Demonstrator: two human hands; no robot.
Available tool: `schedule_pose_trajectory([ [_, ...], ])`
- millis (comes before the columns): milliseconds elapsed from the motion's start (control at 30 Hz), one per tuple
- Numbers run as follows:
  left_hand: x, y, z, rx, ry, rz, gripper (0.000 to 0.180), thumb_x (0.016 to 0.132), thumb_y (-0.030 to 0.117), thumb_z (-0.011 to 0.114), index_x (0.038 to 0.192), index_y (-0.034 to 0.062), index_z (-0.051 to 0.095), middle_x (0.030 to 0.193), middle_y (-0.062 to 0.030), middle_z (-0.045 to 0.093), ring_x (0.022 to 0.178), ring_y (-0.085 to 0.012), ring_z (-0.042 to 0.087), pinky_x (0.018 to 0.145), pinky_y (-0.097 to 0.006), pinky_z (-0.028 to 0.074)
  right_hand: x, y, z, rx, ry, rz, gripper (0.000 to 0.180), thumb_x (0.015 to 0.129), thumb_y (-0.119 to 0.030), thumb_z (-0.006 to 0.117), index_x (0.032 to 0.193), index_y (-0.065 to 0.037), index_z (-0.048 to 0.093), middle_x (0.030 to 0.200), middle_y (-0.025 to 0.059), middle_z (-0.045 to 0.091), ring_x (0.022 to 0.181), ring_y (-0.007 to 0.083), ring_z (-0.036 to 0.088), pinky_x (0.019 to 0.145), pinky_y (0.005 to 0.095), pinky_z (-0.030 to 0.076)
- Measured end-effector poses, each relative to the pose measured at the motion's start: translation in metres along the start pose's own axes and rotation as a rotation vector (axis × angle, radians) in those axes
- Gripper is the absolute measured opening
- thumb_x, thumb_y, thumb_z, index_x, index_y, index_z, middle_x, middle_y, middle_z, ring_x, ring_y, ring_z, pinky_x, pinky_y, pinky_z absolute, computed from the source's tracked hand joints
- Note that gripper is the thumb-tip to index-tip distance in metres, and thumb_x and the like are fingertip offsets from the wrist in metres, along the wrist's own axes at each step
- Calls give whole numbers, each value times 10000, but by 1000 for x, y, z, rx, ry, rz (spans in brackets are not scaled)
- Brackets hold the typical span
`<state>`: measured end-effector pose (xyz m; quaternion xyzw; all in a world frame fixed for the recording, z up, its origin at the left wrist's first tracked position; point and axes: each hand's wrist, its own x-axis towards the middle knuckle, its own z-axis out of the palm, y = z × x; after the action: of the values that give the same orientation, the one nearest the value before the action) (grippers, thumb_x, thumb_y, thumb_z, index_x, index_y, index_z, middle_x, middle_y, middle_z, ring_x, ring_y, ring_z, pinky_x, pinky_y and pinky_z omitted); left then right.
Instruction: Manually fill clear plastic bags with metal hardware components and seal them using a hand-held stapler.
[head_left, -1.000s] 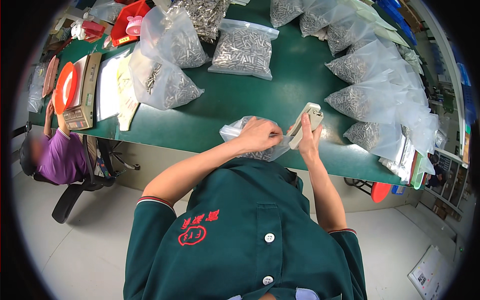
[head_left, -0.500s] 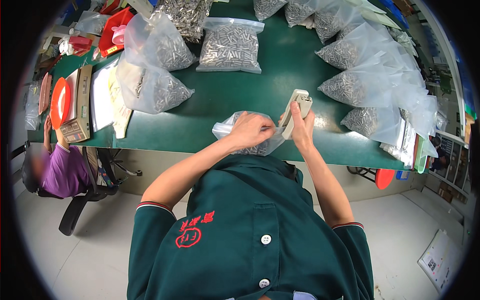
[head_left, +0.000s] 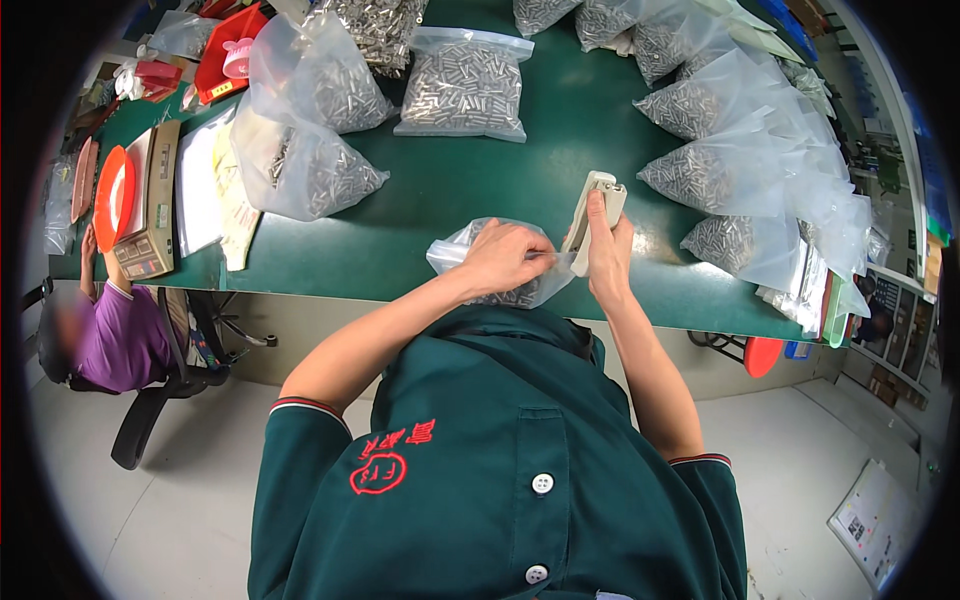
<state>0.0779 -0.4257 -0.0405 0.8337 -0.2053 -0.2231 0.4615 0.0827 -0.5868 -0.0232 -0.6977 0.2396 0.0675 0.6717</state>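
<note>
Head view. The left hand (head_left: 503, 260) is placed palm down over the bag (head_left: 518, 296), which lies at the near edge of the worktop (head_left: 480, 190). Its fingers are together, clamped on the clear plastic at the bag's right side. Metal pieces show inside the bag, just below these fingers.

The right hand (head_left: 608, 252) is just right of the left. Its fingers are closed around the tool (head_left: 588, 222), a cream, hand-held unit, with the thumb along the upper face. The tool is tilted, upper end away from the body. A fold of the bag extends from the left fingers to the tool's lower end; whether it enters the tool cannot be told.

Beyond the left fingers, well apart, the flat bag (head_left: 464, 85) lies filled with like pieces. The heap (head_left: 380, 35) is beyond it to the left. Left of the left fingers and farther out is the bag pair (head_left: 330, 180), partly filled. Next outward to the left are the cloth (head_left: 236, 215), the scale (head_left: 150, 252) and the orange dish (head_left: 114, 200). Right of the right fingers, the bag row (head_left: 692, 175) curves away along the worktop. A co-worker (head_left: 125, 340) in purple sits far left of both hands.
</note>
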Motion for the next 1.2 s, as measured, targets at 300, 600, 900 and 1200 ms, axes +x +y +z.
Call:
schedule_pose_trajectory([
  [300, -1, 1, -2, 2, -28, -1, 216, 802, 280, 573, 815, 98, 688, 746, -67, 651, 740, -254, 597, 759, -373, 363, 11, 9, 4, -125, 91, 31, 511, 854, -472, 586, 774, 32, 613, 660, 55, 573, 614, 116, 527, 550, 284, 436],
  [600, -2, 2, -3, -7, -31, -21, 211, 799, 256, 564, 805, 83, 684, 777, -85, 654, 783, -270, 594, 746, -388, 347, 5, 5, 5, -129, 99, 37, 524, 848, -494, 584, 832, 29, 616, 718, 58, 588, 659, 116, 523, 589, 275, 432],
  [900, -6, 9, -24, -9, -54, -25, 172, 763, 164, 597, 780, -3, 637, 696, -157, 627, 694, -324, 605, 660, -401, 454, -9, 0, 17, -137, 63, 10, 533, 851, -501, 578, 908, 29, 604, 782, 57, 595, 731, 128, 532, 652, 289, 444],
  [1200, -10, 8, -28, -59, -33, -48, 87, 721, 50, 616, 770, -21, 608, 709, -167, 626, 693, -316, 612, 653, -396, 461, -20, -11, 34, -328, 134, -76, 602, 834, -561, 554, 909, 33, 618, 797, 105, 630, 777, 181, 589, 698, 317, 459],
])
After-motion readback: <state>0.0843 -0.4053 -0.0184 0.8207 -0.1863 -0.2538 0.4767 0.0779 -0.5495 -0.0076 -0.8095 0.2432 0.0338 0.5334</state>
